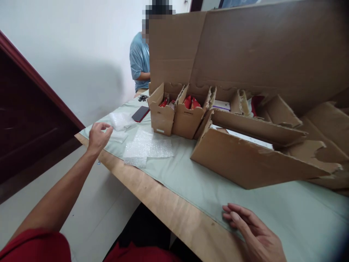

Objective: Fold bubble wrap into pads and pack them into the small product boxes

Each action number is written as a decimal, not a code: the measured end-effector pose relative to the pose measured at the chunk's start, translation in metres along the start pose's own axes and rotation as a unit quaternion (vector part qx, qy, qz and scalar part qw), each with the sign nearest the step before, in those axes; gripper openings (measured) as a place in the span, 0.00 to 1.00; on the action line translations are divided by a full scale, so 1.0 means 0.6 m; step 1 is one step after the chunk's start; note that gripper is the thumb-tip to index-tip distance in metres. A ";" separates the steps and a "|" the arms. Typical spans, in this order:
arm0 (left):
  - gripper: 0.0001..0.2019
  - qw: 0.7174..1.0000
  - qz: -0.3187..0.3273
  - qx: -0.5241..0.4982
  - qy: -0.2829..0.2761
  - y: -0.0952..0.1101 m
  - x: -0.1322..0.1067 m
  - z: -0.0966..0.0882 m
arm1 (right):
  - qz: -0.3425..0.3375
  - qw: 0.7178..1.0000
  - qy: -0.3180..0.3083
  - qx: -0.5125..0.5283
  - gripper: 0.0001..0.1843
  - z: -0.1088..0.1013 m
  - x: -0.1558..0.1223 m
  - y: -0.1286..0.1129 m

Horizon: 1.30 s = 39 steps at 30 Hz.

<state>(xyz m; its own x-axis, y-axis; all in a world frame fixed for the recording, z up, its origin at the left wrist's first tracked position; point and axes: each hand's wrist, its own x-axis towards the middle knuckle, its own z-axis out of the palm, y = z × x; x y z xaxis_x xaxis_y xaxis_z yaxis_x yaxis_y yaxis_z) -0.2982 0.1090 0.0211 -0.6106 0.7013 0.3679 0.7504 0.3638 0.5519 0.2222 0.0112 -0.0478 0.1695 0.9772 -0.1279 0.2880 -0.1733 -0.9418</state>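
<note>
My left hand (99, 137) is over the table's left end, beside clear bubble wrap (120, 120). Its thumb and forefinger curl together in a pinch; whether anything is between the tips I cannot make out. A second spread of bubble wrap (147, 147) lies flat to the right of it, reaching the table edge. Behind these lies a dark phone-like slab (140, 114) with a red edge. My right hand (252, 231) is low over the near right part of the table, palm turned inward, fingers loosely bent and holding nothing.
Cardboard bins (188, 120) stand in a row; two hold red packets (191, 102). A longer cardboard box (245, 156) in front contains a white item (245, 137). A tall cardboard panel (245, 47) rises behind. A person in a blue shirt (139, 58) is at the far end.
</note>
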 end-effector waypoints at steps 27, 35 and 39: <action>0.02 0.993 -0.031 -0.104 0.050 0.032 0.109 0.042 | -0.032 0.994 -0.023 -0.101 0.23 0.005 0.008 0.001; 0.06 0.905 -0.153 -0.396 0.005 0.039 0.102 0.017 | -0.041 0.990 -0.040 -0.132 0.24 -0.001 0.000 0.009; 0.04 0.852 -0.187 -0.484 -0.074 0.045 0.089 0.003 | -0.033 0.988 -0.037 -0.149 0.26 -0.001 0.001 0.013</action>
<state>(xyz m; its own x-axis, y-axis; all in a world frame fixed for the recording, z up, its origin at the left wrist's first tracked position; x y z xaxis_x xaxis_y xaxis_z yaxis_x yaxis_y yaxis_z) -0.3100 0.1576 0.0544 -0.6692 0.7426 -0.0278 -0.0935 -0.0471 0.9945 0.2253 0.0104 -0.0553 0.0752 0.9919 -0.1026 0.5631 -0.1272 -0.8165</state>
